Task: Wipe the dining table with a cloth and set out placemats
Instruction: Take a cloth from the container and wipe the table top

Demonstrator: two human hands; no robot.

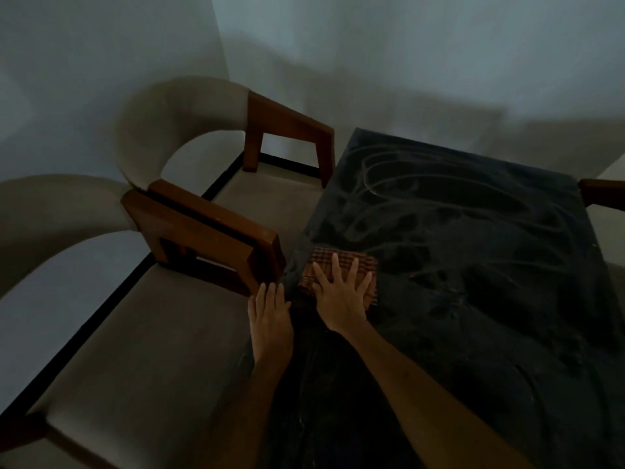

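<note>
the right hand (340,292) lies spread flat on the cloth (341,267), pushing it down to rub the table (473,265). beside it, the left hand (270,316) rests flat, fingers together, likely for balance.

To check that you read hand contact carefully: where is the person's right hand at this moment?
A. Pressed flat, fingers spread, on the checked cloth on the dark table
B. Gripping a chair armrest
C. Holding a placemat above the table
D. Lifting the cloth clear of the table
A: the right hand lies flat with spread fingers on the checked cloth, which rests on the dark table.
</note>
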